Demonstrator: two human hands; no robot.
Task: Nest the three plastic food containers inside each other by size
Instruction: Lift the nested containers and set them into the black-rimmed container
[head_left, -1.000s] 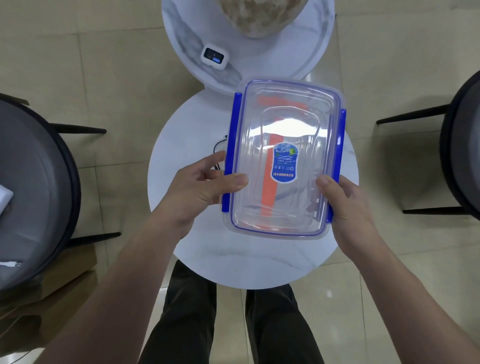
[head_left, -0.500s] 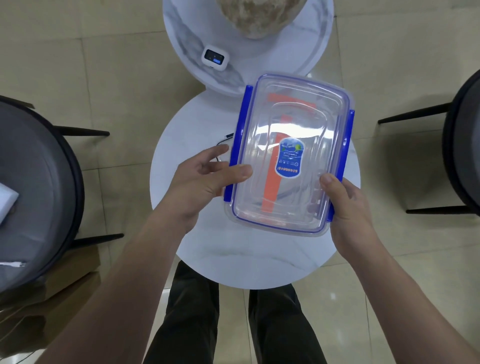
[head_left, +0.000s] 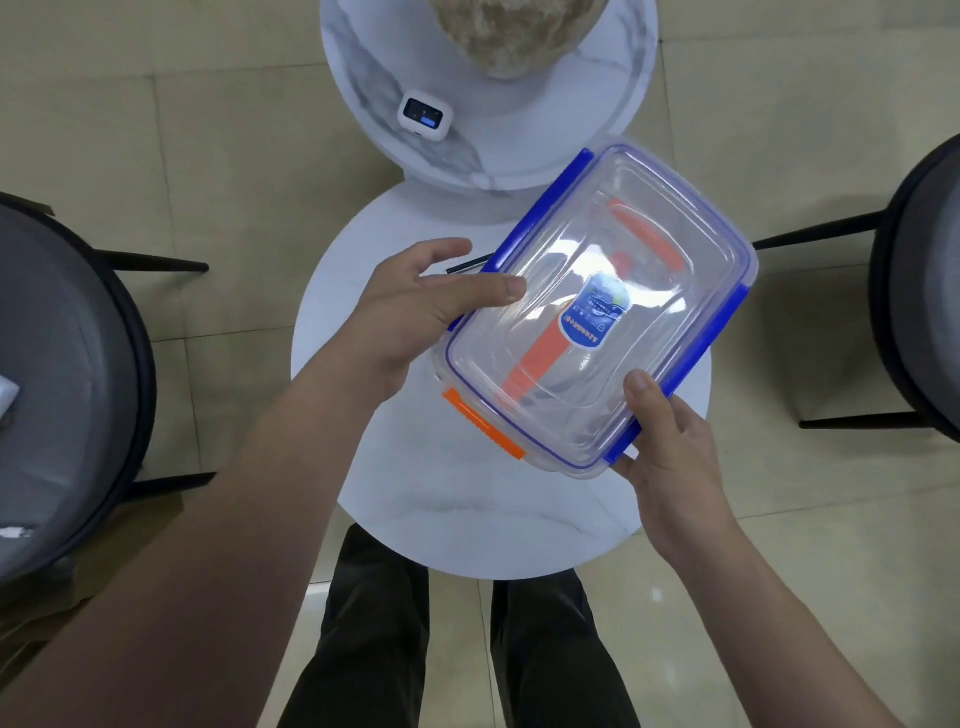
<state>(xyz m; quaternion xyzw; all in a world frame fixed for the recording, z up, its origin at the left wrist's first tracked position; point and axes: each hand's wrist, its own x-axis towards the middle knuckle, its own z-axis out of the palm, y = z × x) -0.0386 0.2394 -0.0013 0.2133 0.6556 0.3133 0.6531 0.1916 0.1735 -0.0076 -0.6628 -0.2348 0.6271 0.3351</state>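
Note:
I hold a large clear plastic container (head_left: 644, 249) with a lid, blue side clips and a blue oval label above the round white table (head_left: 467, 509). It is turned clockwise, its far end pointing up and right. Through the clear lid an orange-trimmed container (head_left: 535, 358) shows inside, and an orange clip sticks out at the near left corner. My left hand (head_left: 415, 312) grips the left long edge, thumb lying on the lid. My right hand (head_left: 670, 452) holds the near right corner, thumb on the lid beside a blue clip.
A second round marble table (head_left: 597, 104) stands behind, carrying a small white device (head_left: 425, 114) and a large stone-like bowl (head_left: 514, 31). Dark-framed grey chairs flank both sides: left chair (head_left: 62, 364), right chair (head_left: 924, 291). My legs show below the table.
The container has turned clockwise and shifted right in both hands. An orange clip now shows at its near left corner.

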